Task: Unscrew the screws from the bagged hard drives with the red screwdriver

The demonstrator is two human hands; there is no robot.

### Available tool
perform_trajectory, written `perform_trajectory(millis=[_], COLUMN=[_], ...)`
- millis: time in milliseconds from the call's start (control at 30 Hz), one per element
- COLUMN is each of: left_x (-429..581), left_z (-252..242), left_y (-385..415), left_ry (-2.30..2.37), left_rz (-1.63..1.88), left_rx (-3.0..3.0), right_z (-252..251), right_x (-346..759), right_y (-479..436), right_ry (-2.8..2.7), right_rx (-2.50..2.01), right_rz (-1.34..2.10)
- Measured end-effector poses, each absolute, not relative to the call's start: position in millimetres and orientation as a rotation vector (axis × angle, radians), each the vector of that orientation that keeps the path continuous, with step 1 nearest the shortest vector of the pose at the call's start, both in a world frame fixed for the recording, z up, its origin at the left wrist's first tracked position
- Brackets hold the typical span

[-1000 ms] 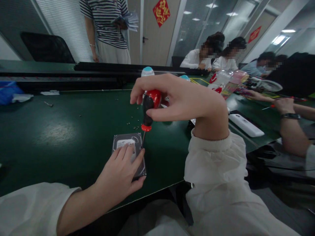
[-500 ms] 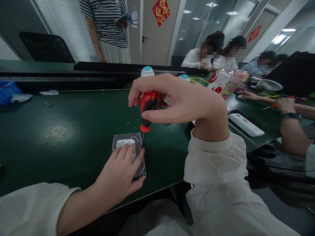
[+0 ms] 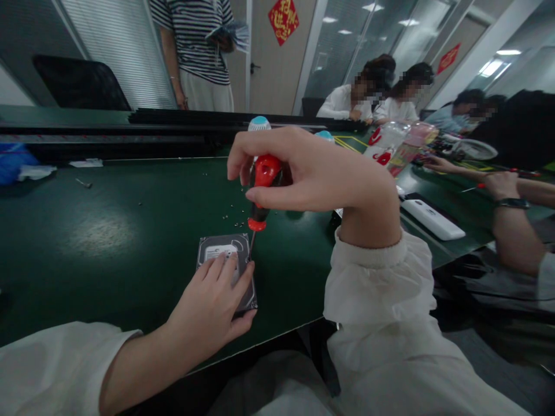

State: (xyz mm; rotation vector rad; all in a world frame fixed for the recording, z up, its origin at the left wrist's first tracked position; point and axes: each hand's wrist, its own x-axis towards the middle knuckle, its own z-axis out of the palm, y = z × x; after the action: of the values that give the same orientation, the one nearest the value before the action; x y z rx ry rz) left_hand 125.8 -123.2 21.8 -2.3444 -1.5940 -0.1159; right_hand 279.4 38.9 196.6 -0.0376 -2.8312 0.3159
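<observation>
The right hand (image 3: 299, 167) gripped a red-and-black screwdriver (image 3: 265, 172), its tip at the right edge of the hard drive (image 3: 215, 249), which lay near on the surface (image 3: 143, 266), beneath the partly open left hand (image 3: 210, 300).

Blue bag (image 3: 16, 160) at far left, black chair (image 3: 81, 84) beyond, 2 red signs (image 3: 283, 22), white oblong case (image 3: 433, 219) at right.

Centre, left hand (image 3: 208, 303) hides part of the hard drive (image 3: 243, 245); right hand (image 3: 312, 164) masks some of the screwdriver (image 3: 266, 169); upper left, top edge crops a person in stripes (image 3: 200, 49)!
</observation>
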Motion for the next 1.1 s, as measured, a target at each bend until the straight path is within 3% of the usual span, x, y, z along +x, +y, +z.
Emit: perform_trajectory(millis=[1100], left_x=[126.7], left_z=[21.3], left_y=[-123.5], left_ry=[-1.599], left_rz=[-0.122], left_rx=[-2.359], right_z=[193.2], right_x=[273.9], right_y=[41.7], right_ry=[-2.785], right_rx=[-0.01], right_rz=[0.292])
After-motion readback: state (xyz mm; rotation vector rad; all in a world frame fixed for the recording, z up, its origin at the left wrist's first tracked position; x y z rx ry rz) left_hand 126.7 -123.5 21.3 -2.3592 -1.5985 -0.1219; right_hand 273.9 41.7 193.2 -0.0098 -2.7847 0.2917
